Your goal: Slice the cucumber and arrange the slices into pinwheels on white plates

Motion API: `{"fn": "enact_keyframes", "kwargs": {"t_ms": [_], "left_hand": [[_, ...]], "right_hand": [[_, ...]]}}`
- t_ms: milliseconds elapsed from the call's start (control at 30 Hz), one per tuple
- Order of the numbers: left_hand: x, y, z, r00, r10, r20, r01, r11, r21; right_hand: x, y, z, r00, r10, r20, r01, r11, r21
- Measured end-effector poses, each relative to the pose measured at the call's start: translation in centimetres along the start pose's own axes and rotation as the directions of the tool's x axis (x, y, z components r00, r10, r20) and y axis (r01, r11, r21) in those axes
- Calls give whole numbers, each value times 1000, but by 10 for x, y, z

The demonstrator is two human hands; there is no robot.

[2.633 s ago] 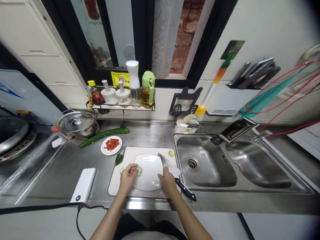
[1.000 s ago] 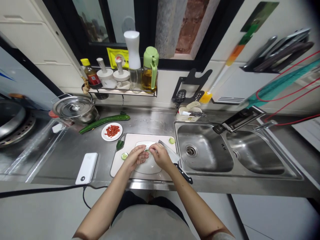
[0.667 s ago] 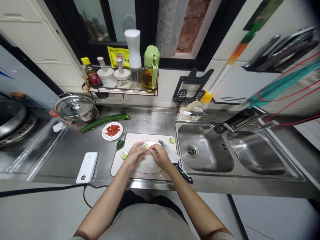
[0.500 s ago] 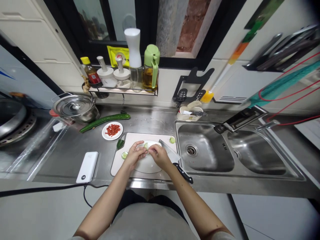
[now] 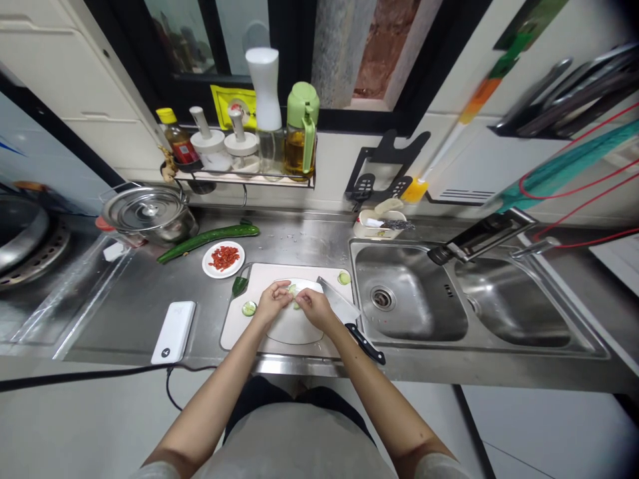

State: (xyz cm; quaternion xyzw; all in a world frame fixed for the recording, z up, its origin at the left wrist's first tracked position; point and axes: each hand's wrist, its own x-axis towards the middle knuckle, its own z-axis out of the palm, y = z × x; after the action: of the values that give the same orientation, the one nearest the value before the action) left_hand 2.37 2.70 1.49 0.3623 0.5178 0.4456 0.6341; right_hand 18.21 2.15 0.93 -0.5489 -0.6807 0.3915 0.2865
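Both forearms reach forward from the bottom of the view and converge over the cutting board (image 5: 235, 334), so the two hands meet almost knuckle to knuckle above the far half of the white plate (image 5: 292, 329) that lies on it. The left hand (image 5: 272, 303) comes in from the left with its palm turned down and inward. Its fingers are curled and the tips are drawn together. The right hand (image 5: 314, 308) mirrors it from the other side, wrist slightly bent, with its fingers curled in the same way.

Between the two sets of fingertips sit the cucumber slices (image 5: 294, 291), pale green and low over the plate's far edge. Each hand appears to pinch them in a light fingertip grasp, though they are too small to show which fingers make contact.

A knife (image 5: 340, 305) lies just right of the right hand, its blade on the board and its black handle pointing toward the counter's front edge. A single loose slice (image 5: 248, 308) rests on the board left of the left hand, and another slice (image 5: 343, 278) lies at the board's far right corner. A dark green cucumber end (image 5: 239, 286) sits at the far left corner. Behind the board are a small plate of red chillies (image 5: 223, 258) and a whole cucumber (image 5: 210, 239).
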Motion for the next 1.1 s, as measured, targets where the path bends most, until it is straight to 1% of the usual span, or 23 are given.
{"fn": "enact_keyframes", "kwargs": {"t_ms": [133, 233, 367, 500, 567, 667, 833, 933, 1100], "left_hand": [[16, -14, -1, 1000, 7, -4, -7, 1000, 15], [28, -23, 0, 999, 18, -33, -16, 998, 64], [40, -30, 0, 996, 40, -75, -22, 976, 216], [44, -30, 0, 985, 117, -130, -56, 914, 403], [44, -28, 1, 979, 149, -142, -63, 874, 483], [42, -26, 2, 977, 182, -113, -81, 802, 592], [39, -25, 2, 966, 256, -27, -142, 617, 774], [35, -24, 3, 966, 258, 9, -143, 507, 850], [28, -24, 4, 962, 270, 32, -133, 363, 922]], "right_hand": [[10, 12, 7, 999, 53, 10, -52, 997, -60], [18, 17, 9, 997, 75, 12, -73, 992, -105], [26, 21, 9, 995, 98, 20, -92, 974, -209], [32, 21, 10, 992, 115, 51, -93, 942, -323], [35, 20, 10, 990, 126, 66, -93, 924, -372], [38, 20, 13, 987, 143, 74, -100, 905, -413], [42, 19, 17, 978, 198, 68, -149, 888, -435], [42, 18, 18, 974, 217, 67, -165, 881, -443], [41, 17, 21, 971, 235, 50, -180, 848, -499]]}}
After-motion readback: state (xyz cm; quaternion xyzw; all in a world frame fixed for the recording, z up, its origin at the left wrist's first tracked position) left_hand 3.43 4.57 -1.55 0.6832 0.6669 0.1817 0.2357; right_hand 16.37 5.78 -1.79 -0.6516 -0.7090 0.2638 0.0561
